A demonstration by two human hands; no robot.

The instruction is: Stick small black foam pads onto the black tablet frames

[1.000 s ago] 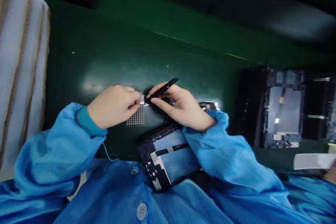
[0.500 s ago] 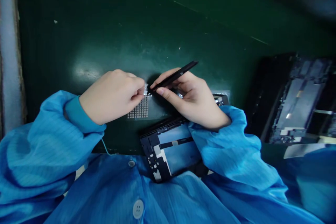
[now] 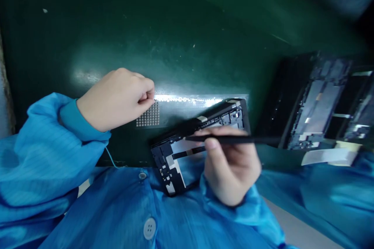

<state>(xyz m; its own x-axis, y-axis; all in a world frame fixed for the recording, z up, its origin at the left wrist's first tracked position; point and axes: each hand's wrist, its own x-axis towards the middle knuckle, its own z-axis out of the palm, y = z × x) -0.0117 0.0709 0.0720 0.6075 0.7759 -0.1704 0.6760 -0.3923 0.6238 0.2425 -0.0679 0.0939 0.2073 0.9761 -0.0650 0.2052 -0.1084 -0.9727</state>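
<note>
My left hand (image 3: 117, 97) is closed in a pinch at the upper edge of a clear film sheet (image 3: 187, 105). Below its fingertips, rows of small grey square pads (image 3: 149, 115) stick to that film. In my right hand (image 3: 230, 163) are slim black tweezers (image 3: 230, 139), lying almost level with the tip pointing left. That tip is over the inside of an opened phone (image 3: 163, 159), which lies tilted close to my body. Part of the phone is hidden behind my right hand. Whether a pad sits at the tip is too small to tell.
More opened phone bodies (image 3: 315, 101) lie at the right on the green tabletop (image 3: 146, 39). In front of them are white and yellowish strips (image 3: 324, 156). A blue sleeve (image 3: 336, 190) of another person shows at the lower right.
My right hand has moved from the pads beside my left hand down and right to above the phone, turning the tweezers level. My left hand keeps its pinch; the view has shifted slightly.
</note>
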